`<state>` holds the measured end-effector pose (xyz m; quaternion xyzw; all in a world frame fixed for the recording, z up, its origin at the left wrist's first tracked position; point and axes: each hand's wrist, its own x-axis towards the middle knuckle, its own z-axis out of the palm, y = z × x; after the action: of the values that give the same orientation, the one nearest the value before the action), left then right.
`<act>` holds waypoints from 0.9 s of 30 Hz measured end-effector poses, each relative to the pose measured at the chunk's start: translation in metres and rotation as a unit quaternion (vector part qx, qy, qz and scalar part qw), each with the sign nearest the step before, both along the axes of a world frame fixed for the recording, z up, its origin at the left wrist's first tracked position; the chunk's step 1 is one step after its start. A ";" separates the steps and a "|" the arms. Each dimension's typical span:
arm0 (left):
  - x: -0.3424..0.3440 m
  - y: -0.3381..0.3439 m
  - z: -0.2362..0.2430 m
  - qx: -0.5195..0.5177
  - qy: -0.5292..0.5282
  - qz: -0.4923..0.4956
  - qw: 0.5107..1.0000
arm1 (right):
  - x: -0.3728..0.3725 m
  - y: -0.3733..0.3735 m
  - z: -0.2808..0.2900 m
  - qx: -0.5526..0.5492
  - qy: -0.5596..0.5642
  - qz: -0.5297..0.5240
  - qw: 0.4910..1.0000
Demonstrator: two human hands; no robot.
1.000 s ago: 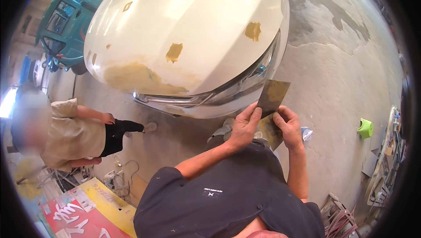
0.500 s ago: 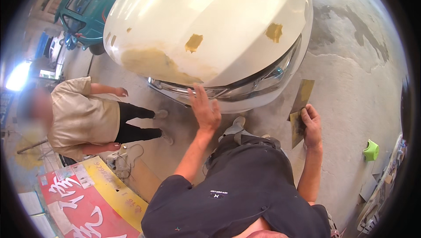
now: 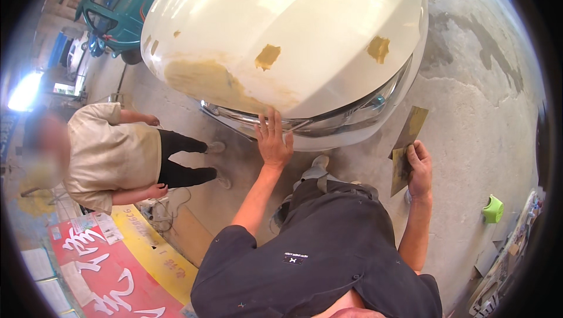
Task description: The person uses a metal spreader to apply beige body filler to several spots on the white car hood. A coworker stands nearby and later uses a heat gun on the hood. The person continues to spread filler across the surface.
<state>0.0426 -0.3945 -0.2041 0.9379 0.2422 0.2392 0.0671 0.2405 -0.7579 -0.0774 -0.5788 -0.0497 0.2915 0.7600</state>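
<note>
The white car hood point(image 3: 328, 19) fills the top middle, with a broad tan patch of filler point(image 3: 205, 83) at its front left edge and smaller tan-brown patches on it, such as a squarish patch point(image 3: 267, 57). My left hand point(image 3: 274, 145) is open, palm down and fingers spread, its fingertips at the hood's front edge beside the filler; whether they touch cannot be told. Off to the right, away from the car, my right hand point(image 3: 419, 168) is closed on two thin, flat, putty-smeared spreaders point(image 3: 410, 127), which overlap at an angle.
A person in a beige shirt point(image 3: 114, 154) stands left of the car. A red and yellow panel point(image 3: 117, 265) lies at lower left. A teal vehicle point(image 3: 117, 13) stands at upper left, a green stool point(image 3: 493, 209) on the concrete floor point(image 3: 469, 124) at right.
My left hand has shifted slightly, its fingertips now higher against the hood's front edge. My right hand keeps hold of the spreaders. The other person's arms have moved a little.
</note>
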 end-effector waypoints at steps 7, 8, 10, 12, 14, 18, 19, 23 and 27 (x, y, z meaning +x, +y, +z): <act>0.011 0.004 0.011 0.002 -0.017 -0.008 1.000 | 0.006 -0.005 -0.014 -0.005 -0.006 -0.006 1.000; 0.020 0.005 0.019 0.000 -0.018 -0.009 1.000 | 0.006 -0.004 -0.013 -0.002 -0.004 -0.006 1.000; 0.029 0.005 0.023 -0.006 -0.022 -0.006 1.000 | 0.006 -0.001 -0.010 0.002 0.000 -0.006 1.000; 0.033 0.004 0.023 -0.011 -0.031 -0.001 0.999 | 0.006 0.002 -0.007 0.010 0.010 0.006 1.000; 0.025 0.002 0.016 -0.005 -0.018 0.002 1.000 | 0.008 0.003 -0.001 0.016 0.010 0.011 1.000; 0.009 -0.013 0.003 0.003 -0.016 0.008 1.000 | 0.006 -0.001 -0.002 0.011 -0.004 -0.009 1.000; 0.012 -0.015 0.005 -0.008 -0.024 0.006 1.000 | 0.007 -0.003 -0.005 0.006 -0.007 -0.017 1.000; 0.030 -0.015 0.022 -0.018 -0.040 -0.015 0.999 | 0.005 -0.015 -0.011 -0.006 0.001 -0.034 0.999; 0.063 0.006 0.048 -0.017 -0.025 -0.018 0.999 | 0.004 -0.022 -0.013 -0.008 0.010 -0.043 0.999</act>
<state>0.1060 -0.3883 -0.1558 0.9345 0.2278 0.2572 0.0935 0.2441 -0.7798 -0.0901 -0.5837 -0.0143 0.2646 0.7675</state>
